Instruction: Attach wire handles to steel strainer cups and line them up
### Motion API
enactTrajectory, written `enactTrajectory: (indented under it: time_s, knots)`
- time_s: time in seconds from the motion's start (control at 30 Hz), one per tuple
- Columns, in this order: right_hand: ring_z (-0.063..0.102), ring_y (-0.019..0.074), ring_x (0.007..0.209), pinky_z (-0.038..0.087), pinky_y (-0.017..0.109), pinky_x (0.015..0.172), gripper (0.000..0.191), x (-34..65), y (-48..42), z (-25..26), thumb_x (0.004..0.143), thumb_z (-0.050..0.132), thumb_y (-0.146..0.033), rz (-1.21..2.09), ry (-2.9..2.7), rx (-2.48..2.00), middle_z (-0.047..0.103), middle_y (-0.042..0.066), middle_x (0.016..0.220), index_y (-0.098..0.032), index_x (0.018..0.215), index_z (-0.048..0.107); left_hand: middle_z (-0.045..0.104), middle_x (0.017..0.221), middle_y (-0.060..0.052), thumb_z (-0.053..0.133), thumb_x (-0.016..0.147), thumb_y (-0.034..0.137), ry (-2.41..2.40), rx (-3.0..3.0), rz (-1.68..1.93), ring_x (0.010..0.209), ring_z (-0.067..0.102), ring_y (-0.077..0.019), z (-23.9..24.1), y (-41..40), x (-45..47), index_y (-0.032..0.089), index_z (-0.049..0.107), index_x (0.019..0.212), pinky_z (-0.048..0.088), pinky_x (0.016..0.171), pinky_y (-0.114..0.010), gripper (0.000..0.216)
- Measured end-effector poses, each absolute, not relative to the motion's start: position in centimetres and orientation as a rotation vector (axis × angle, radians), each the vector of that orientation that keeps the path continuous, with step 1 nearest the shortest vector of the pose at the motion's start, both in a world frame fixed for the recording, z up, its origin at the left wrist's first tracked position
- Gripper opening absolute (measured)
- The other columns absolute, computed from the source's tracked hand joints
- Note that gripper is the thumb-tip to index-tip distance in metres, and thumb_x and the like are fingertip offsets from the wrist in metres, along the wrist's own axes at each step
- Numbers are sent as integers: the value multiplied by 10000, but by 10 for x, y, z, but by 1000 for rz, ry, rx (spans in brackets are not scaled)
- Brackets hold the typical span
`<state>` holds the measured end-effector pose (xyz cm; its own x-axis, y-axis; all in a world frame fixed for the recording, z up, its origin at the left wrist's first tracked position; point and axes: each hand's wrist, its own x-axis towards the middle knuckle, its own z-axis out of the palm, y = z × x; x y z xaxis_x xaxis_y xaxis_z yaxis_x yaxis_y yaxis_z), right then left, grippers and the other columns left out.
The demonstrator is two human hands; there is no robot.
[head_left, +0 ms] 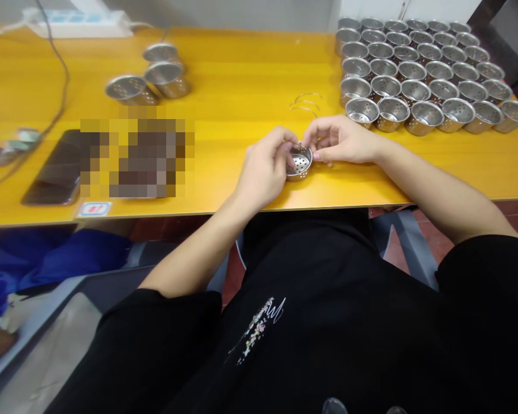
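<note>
Close to the table's front edge sits a small perforated metal cup (300, 167), its open top tilted up towards me. My left hand (267, 164) grips its left side, with the thumb reaching over the rim. At the right rim, the fingers of my right hand (339, 140) are pinched together and touch the cup. What lies between these fingertips is too small to make out. Just behind the hands, several thin curved wires (306, 102) lie on the table.
Rows of similar metal cups (414, 72) fill the right rear of the yellow table (242, 75). A few more cups (168, 77) stand at the left rear. A phone (54, 167), a blurred-out patch, a cable and a power strip (84, 24) lie left. Someone in blue sits at left.
</note>
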<state>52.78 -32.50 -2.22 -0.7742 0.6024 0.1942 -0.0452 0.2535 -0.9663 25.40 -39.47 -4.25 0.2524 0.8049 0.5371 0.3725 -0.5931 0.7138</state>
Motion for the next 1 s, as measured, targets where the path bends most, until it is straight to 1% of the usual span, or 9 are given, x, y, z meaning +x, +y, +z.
enactTrajectory:
  time_s: [0.1, 0.2, 0.3, 0.5, 0.73, 0.87, 1.0]
  knots:
    - [735, 126, 807, 592, 174, 628, 495, 527, -326, -21, 985, 1139, -411, 1563, -2022, -486, 841, 30, 1018, -157, 1225, 789, 789, 818, -25, 668, 1331, 524, 1064, 2058, 1278, 774, 785, -277, -41, -396, 253, 296, 775, 1150, 703, 858, -443, 311]
    - [749, 115, 823, 598, 156, 655, 485, 527, -325, -21, 1007, 1129, -401, 1549, -2048, -439, 836, 21, 1007, -148, 1229, 781, 796, 821, -15, 680, 1324, 504, 1093, 2039, 1246, 782, 793, -262, -38, -397, 252, 291, 776, 1136, 689, 863, -417, 300]
    - [764, 115, 842, 621, 157, 678, 493, 529, -324, -21, 1032, 1120, -430, 1537, -2071, -449, 843, 33, 1021, -139, 1243, 784, 799, 824, -13, 684, 1310, 434, 1087, 2044, 1227, 788, 799, -254, -36, -398, 252, 281, 783, 1128, 670, 873, -409, 258]
    - [767, 121, 852, 655, 181, 717, 506, 531, -322, -22, 1072, 1093, -498, 1545, -2095, -449, 850, 45, 1044, -138, 1245, 782, 787, 802, -1, 680, 1290, 296, 1090, 2040, 1215, 738, 760, -237, -35, -397, 253, 267, 784, 1135, 637, 831, -388, 190]
    - [762, 115, 872, 663, 185, 756, 501, 531, -324, -21, 1089, 1086, -486, 1557, -2104, -426, 840, 34, 1043, -139, 1244, 759, 774, 799, -4, 690, 1300, 311, 1074, 2025, 1200, 744, 764, -238, -36, -396, 252, 265, 772, 1125, 626, 830, -387, 199]
    - [758, 114, 874, 652, 181, 742, 509, 531, -324, -22, 1104, 1071, -504, 1574, -2098, -425, 835, 39, 1057, -138, 1250, 749, 788, 808, -13, 654, 1287, 296, 1055, 2051, 1205, 728, 755, -237, -37, -396, 251, 265, 780, 1131, 609, 790, -386, 202]
    - [750, 112, 862, 657, 190, 758, 479, 531, -325, -21, 1111, 1066, -472, 1548, -2118, -427, 834, 33, 1045, -142, 1248, 747, 791, 798, -11, 653, 1280, 304, 1095, 2051, 1181, 705, 722, -230, -36, -396, 252, 266, 779, 1136, 603, 759, -371, 196]
